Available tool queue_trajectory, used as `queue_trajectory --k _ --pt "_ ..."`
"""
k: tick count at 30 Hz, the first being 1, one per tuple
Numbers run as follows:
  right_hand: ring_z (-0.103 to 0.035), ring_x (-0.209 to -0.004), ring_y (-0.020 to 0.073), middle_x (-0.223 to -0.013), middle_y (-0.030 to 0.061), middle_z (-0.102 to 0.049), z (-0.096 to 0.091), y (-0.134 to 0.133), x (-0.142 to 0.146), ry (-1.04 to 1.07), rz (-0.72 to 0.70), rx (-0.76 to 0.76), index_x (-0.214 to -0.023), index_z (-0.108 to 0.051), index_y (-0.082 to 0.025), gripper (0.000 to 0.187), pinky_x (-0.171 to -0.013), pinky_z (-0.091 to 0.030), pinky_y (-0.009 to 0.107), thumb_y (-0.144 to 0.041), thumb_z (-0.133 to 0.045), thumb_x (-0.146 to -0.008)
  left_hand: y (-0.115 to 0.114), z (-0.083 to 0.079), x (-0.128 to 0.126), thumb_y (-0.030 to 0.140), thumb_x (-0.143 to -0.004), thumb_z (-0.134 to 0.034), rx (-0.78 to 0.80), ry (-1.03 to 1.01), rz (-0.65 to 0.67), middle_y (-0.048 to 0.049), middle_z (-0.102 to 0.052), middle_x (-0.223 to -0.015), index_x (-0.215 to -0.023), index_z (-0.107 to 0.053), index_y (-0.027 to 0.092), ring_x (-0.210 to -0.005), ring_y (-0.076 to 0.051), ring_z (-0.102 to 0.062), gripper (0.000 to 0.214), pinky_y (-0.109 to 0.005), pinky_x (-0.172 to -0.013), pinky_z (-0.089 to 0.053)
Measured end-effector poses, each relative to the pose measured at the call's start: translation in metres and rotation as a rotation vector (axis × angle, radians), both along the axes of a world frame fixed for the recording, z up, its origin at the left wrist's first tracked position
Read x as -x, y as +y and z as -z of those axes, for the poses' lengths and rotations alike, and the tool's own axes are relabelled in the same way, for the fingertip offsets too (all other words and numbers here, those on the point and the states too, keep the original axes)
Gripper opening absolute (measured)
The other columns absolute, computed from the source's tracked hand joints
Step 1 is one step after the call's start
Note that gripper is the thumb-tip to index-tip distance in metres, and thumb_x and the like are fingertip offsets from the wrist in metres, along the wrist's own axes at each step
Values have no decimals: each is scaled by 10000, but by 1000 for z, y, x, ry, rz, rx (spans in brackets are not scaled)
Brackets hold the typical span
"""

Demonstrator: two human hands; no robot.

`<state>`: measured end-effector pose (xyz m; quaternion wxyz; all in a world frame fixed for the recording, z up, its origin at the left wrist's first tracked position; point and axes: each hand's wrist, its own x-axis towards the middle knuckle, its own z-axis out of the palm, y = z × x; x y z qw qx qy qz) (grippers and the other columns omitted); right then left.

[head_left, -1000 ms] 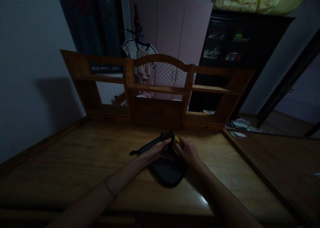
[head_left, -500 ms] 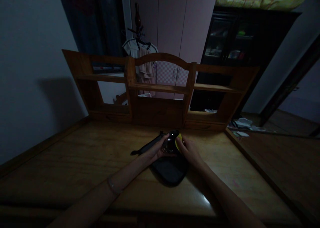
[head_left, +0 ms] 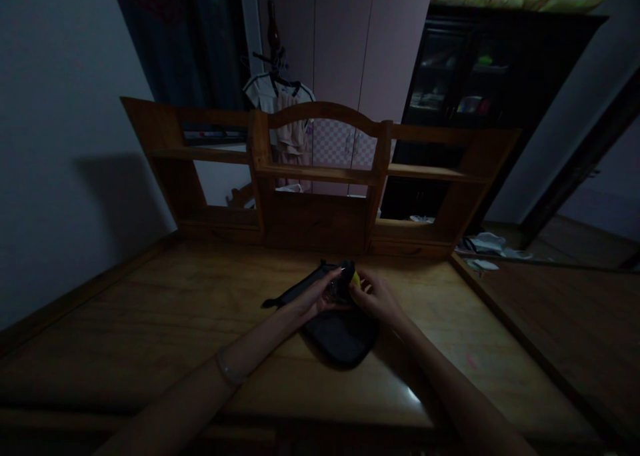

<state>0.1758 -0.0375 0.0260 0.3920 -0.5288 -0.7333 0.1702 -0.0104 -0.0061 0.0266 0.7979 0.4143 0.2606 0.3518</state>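
Yellow pad [head_left: 356, 281] pinched in the right hand [head_left: 374, 295] meets a dark shiny object [head_left: 346, 271] clasped in the left hand [head_left: 319, 296].

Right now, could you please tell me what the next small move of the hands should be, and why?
Probably a light slide of the yellow piece across the glossy dark object, with the left hand bracing it: the right hand pinches the yellow piece at the object's right side, while the left hand cradles the object from the left, over the black case.
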Motion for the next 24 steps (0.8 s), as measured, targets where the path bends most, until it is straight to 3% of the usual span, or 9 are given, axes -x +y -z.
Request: queue_trajectory --k 3,6,10,18,24 --pt "-599 -695 158 -893 36 -661 2 2 -3 42 -57 68 -1121 -598 -170 305 -581 -446 229 -302 -515 -858 2 3 1 468 -820 -633 -29 35 33 -131 -662 -1137 -1163 -612 168 -953 -254 -659 456 -450 -826 -562" --pt "-599 -763 173 -927 51 -655 2 -1 -3 0 -30 -27 -1136 -577 -156 307 -656 -454 252 -264 -515 -856 2 5 1 465 -804 -657 -61 64 60 -133 -666 -1129 -1156 -620 161 -948 -249 -661 466 -440 -847 -550" --pt "-577 -783 178 -874 53 -628 2 -3 0 -99 2 -169 -994 -576 -157 167 -696 -431 263 -220 -501 -859 0 4 2 447 -802 -674 -107 83 78 -137 -645 -1170 -1177 -603 164 -986 -244 -645 475 -430 -882 -527" --pt "-569 -757 165 -881 49 -597 3 -3 -1 -196 52 -178 -943 -538 -191 114 -665 -411 249 -188 -425 -924 -5 -3 3 440 -803 -674 -213 128 147 -147 -630 -1152 -1209 -560 150 -990 -247 -641 513 -393 -831 -553" --pt "-559 -708 158 -840 45 -585 3 -2 -9 -332 62 -225 -906 -551 -198 141 -635 -403 244 -198 -415 -944 3 6 1 504 -790 -648 -218 233 219 -99 -651 -812 -1143 -528 123 -524 -195 -669 532 -264 -458 -539"
